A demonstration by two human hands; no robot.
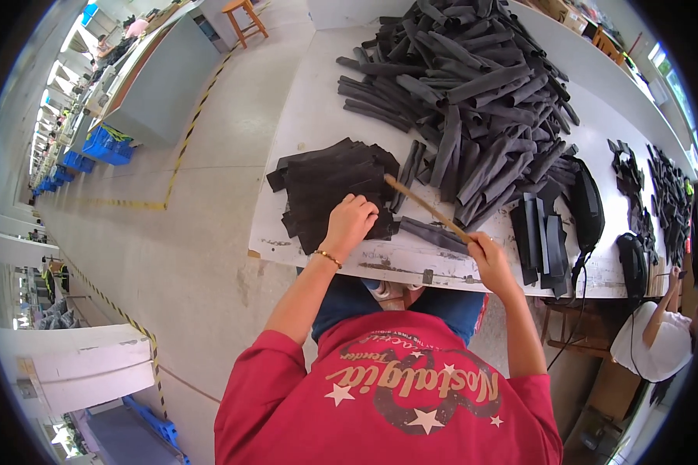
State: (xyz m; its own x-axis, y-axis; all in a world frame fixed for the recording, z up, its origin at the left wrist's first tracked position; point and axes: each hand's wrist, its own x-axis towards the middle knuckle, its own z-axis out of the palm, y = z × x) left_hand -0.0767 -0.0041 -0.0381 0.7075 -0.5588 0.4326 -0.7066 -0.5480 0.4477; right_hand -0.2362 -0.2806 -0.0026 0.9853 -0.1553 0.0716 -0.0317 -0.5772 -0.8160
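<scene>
A white worktable [306, 101] bears a heap of dark fabric tubes [481, 85]. Blue plastic crates [107, 147] stand leftward, contents indistinct. Stacked black strips [322, 180] lie near-left on the table, beneath the loosely curled left hand [353, 222]; a wooden stick [426, 207] is gripped by the right hand [488, 257].

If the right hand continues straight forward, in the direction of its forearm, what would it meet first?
Most likely the near edge of the pile of dark tubes; the height of the right hand above the table is hard to judge, so it might pass over the lowest ones.
</scene>
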